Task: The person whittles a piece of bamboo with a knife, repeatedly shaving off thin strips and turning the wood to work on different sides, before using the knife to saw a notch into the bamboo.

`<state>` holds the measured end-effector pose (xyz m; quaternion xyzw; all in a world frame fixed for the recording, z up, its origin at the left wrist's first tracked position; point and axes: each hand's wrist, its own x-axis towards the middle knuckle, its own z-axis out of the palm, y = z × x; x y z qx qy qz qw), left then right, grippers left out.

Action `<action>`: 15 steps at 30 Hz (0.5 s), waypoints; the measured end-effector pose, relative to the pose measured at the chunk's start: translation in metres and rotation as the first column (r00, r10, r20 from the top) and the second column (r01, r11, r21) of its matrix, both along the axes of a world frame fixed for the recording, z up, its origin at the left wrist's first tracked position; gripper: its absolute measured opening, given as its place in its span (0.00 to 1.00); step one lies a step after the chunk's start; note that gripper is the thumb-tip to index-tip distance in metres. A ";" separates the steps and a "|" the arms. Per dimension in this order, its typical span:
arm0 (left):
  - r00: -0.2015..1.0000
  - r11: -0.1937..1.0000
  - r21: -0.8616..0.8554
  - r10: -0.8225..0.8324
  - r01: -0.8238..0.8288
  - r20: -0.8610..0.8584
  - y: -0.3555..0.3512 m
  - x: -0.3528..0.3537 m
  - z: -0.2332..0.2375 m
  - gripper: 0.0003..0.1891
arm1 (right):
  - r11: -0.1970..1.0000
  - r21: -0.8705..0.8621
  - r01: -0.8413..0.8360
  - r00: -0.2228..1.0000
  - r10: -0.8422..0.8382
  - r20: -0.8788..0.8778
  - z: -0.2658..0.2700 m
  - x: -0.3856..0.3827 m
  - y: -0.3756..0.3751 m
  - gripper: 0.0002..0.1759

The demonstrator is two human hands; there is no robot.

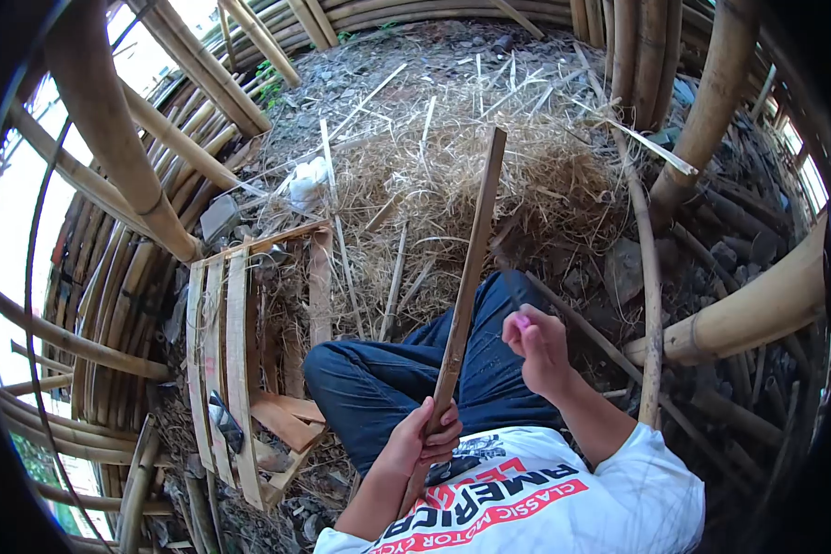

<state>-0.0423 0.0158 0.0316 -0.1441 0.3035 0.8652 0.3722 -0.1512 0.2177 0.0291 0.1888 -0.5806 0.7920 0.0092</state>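
Observation:
My left hand [423, 436] is wrapped round the lower part of a long split bamboo strip [474, 263]. The strip stands upright at a slant in front of my body, its lower end against my shirt and its top over the shavings. To the right of the strip, above my knee, my right hand [537, 343] is closed on a knife with a pinkish bit of handle showing. The knife's dark blade [515, 275] points up and away, smeared by motion and close to the strip. My fingers hide most of the handle.
A slatted wooden crate [238, 369] lies at my left. Ahead spreads a heap of bamboo shavings [526, 185] with loose strips. Thick bamboo poles [125, 138] stand around me, and a long thin pole [649, 277] lies at my right. A white bag [307, 183] rests beyond the crate.

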 end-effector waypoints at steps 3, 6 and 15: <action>0.999 0.997 -0.079 0.000 -0.002 -0.035 0.006 0.001 0.002 0.24 | 0.863 0.497 0.086 0.977 0.024 -0.211 -0.009 -0.008 0.000 0.14; 0.997 0.989 -0.149 -0.008 -0.003 -0.077 0.007 0.001 -0.002 0.24 | 0.826 0.560 0.065 0.990 0.018 -0.140 -0.020 0.003 0.000 0.14; 0.982 0.960 -0.279 -0.067 0.014 -0.179 0.007 -0.003 -0.004 0.17 | 0.765 0.635 0.113 0.986 -0.005 -0.168 -0.023 0.005 0.011 0.20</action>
